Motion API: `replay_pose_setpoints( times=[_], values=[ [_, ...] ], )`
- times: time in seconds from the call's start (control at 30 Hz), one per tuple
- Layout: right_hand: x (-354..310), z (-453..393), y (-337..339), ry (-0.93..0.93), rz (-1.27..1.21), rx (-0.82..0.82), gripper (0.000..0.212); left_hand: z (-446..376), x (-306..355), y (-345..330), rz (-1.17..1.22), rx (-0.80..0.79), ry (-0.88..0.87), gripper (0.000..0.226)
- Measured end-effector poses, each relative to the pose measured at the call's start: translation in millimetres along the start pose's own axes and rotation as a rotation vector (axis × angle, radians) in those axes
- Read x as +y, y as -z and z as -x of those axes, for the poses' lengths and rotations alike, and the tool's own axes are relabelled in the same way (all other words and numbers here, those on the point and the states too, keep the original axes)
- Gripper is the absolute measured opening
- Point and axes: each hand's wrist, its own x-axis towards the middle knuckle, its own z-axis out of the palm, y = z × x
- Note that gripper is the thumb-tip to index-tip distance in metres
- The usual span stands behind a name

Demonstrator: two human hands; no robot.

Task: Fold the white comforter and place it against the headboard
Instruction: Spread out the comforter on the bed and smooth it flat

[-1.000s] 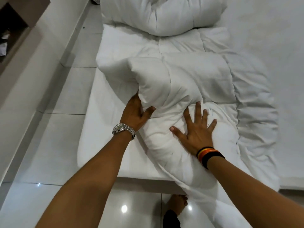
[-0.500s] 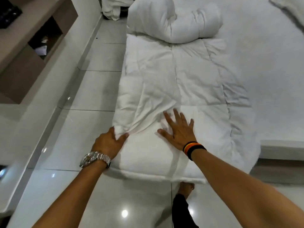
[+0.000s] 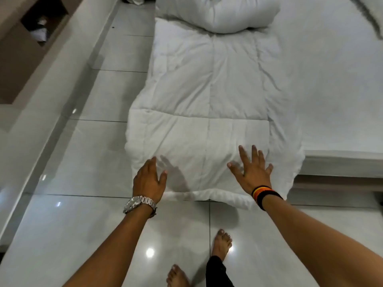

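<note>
— Feet (image 3: 221,243) first, bare on the glossy tiled floor (image 3: 83,235), right below me. What do you want next?

— Your hands. What are they doing?

— My left hand (image 3: 148,182) has its fingers spread, holding nothing, and sits at the near left corner of the white comforter (image 3: 207,100); I can't tell whether it presses the fabric or hangs just above it. There's a metal watch (image 3: 139,203) on that wrist. My right hand (image 3: 253,171) lies flat, fingers splayed, on the near right part of the comforter, with striped wristbands (image 3: 264,195) behind it. The two hands are well apart and neither grips anything.

— And the comforter itself?

— It lies folded into a long strip along the left side of the bed (image 3: 331,79), running away from me. Its near edge overhangs the foot of the mattress.

— Anything beyond it?

— At the far end a puffy white bundle (image 3: 226,12) sits on top of the strip. Off to the left, past the floor, a brown shelf unit (image 3: 24,42) stands by the wall.
</note>
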Motion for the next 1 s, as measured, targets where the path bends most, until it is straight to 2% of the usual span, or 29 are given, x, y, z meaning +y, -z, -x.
replay_pose_setpoints(
  times=[0.17, 0.37, 0.43, 0.5, 0.63, 0.73, 0.8, 0.9, 1.0],
  values=[
    [72.6, -21.8, 30.1, -0.24, -0.167, 0.121, 0.088, -25.1, 87.8, -45.0, -0.036, -0.046, -0.298, 0.063],
    [138.6, -86.7, 41.1, -0.451, -0.36, 0.141, 0.103, -78.9, 179.8, -106.3, -0.089, -0.022, -0.457, 0.066],
    [143.2, -105.4, 41.7, -0.455, -0.4, 0.142, 0.108, -91.0, 202.7, -122.5, -0.109, -0.005, -0.47, 0.067],
    [138.6, -115.9, 40.9, -0.435, -0.382, 0.228, 0.107, -98.9, 224.2, -136.5, -0.131, 0.006, -0.448, 0.07],
    [129.1, -121.7, 53.8, -0.202, -0.608, 0.396, 0.072, -96.4, 259.6, -154.5, -0.181, 0.052, -0.367, 0.07],
    [168.1, -126.3, 80.4, -0.098, -0.698, 0.647, 0.056, -96.0, 286.8, -164.0, -0.122, 0.114, -0.414, 0.068],
    [204.0, -127.8, 86.7, -0.175, -0.709, 0.608, 0.057, -100.3, 302.4, -173.9, -0.149, 0.115, -0.468, 0.068],
    [230.4, -124.4, 73.0, -0.363, -0.573, 0.365, 0.071, -100.8, 313.8, -195.2, -0.281, -0.023, -0.487, 0.07],
    [200.9, -125.5, 61.3, -0.284, -0.368, 0.415, 0.083, -107.1, 305.6, -202.5, -0.306, -0.058, -0.49, 0.069]
  ],
)
